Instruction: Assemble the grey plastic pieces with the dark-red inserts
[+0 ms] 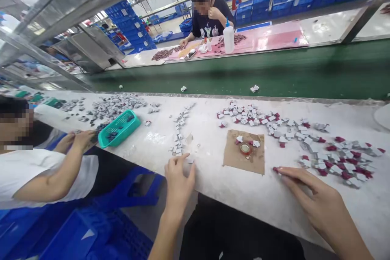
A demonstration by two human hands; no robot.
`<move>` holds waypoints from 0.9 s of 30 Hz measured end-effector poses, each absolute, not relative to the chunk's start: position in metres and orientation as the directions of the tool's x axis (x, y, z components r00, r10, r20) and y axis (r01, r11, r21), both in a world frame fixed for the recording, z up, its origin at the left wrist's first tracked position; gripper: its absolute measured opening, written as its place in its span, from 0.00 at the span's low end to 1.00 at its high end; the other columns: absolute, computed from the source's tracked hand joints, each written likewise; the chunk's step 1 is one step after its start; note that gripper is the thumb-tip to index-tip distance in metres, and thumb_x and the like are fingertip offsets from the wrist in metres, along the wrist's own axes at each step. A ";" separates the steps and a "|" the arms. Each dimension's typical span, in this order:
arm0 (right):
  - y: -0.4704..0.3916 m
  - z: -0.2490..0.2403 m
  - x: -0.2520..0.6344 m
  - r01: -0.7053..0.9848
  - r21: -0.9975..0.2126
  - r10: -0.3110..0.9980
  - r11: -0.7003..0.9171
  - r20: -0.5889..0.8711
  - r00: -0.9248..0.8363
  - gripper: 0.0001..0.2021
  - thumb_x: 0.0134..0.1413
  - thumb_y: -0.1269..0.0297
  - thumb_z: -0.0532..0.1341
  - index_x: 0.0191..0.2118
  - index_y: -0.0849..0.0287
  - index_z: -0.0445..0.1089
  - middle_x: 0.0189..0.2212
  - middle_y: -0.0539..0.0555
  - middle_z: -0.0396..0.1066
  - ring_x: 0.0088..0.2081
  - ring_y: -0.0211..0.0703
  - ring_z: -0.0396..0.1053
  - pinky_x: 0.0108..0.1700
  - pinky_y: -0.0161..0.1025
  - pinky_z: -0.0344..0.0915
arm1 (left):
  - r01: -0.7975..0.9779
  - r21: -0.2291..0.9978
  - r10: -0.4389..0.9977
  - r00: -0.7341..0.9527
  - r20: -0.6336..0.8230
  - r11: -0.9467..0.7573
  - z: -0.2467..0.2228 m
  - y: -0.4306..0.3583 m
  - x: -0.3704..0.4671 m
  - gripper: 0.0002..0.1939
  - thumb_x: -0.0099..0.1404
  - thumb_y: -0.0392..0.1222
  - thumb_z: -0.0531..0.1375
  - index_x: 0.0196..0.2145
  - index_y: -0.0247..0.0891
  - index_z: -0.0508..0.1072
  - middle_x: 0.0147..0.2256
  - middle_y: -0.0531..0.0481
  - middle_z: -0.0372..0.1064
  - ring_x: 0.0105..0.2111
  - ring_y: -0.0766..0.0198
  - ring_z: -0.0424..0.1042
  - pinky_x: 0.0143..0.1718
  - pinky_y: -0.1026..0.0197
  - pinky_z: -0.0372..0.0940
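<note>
My left hand (180, 176) is at the near edge of the white table (210, 178), fingers apart, beside the lower end of a row of small grey-white pieces (179, 128). Between the thumb and index finger of my right hand (313, 199) is a small dark red piece (276, 170). A brown cardboard square (231, 158) lies between the hands, bearing a round red-rimmed container (245, 149) and a couple of white and red pieces (239, 139). A large scattered pile of white and dark red pieces (338, 158) spreads to the right.
A person at the left works near a teal basket (122, 130). Beyond the green conveyor belt (219, 75), which carries a few small pieces, another person sits behind a white bottle (228, 40). Blue crates (131, 26) stand farther back.
</note>
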State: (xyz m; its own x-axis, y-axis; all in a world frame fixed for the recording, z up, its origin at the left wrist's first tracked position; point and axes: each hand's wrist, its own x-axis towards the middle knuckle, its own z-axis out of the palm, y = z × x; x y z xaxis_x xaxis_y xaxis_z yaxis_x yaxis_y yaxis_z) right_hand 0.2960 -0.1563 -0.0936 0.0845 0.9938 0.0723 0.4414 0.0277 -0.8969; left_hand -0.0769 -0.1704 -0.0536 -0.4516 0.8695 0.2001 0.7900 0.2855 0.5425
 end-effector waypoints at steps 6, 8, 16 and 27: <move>-0.158 -0.078 0.274 0.532 -0.847 0.975 0.012 0.128 0.181 0.14 0.70 0.47 0.69 0.48 0.48 0.90 0.49 0.57 0.91 0.49 0.65 0.90 0.55 0.62 0.87 | 0.764 0.619 0.954 -0.290 0.079 0.181 -0.051 -0.156 -0.097 0.13 0.71 0.53 0.62 0.42 0.44 0.82 0.39 0.44 0.79 0.40 0.47 0.80 0.49 0.42 0.80; -0.154 -0.065 0.262 0.434 -0.900 0.976 -0.043 0.054 0.209 0.13 0.68 0.49 0.71 0.47 0.50 0.90 0.47 0.57 0.91 0.46 0.62 0.90 0.51 0.57 0.89 | 0.736 0.653 0.962 -0.271 0.044 0.177 -0.050 -0.152 -0.090 0.16 0.72 0.57 0.63 0.46 0.43 0.81 0.38 0.46 0.79 0.37 0.50 0.79 0.46 0.45 0.79; -0.123 -0.041 0.217 0.386 -0.921 0.978 0.057 0.129 0.165 0.09 0.72 0.63 0.71 0.52 0.50 0.89 0.52 0.53 0.90 0.53 0.53 0.89 0.58 0.50 0.87 | 0.638 0.769 0.995 -0.094 0.037 0.032 -0.063 -0.126 -0.035 0.11 0.75 0.44 0.65 0.53 0.43 0.80 0.40 0.49 0.77 0.36 0.58 0.78 0.44 0.53 0.78; -0.099 -0.032 0.206 0.598 -0.780 0.975 0.183 0.220 -0.011 0.13 0.73 0.77 0.68 0.50 0.52 0.88 0.48 0.54 0.91 0.51 0.52 0.89 0.56 0.50 0.87 | 0.752 0.654 0.996 0.037 0.076 -0.078 -0.060 -0.099 -0.044 0.13 0.77 0.37 0.63 0.55 0.39 0.82 0.52 0.42 0.77 0.42 0.58 0.81 0.51 0.51 0.80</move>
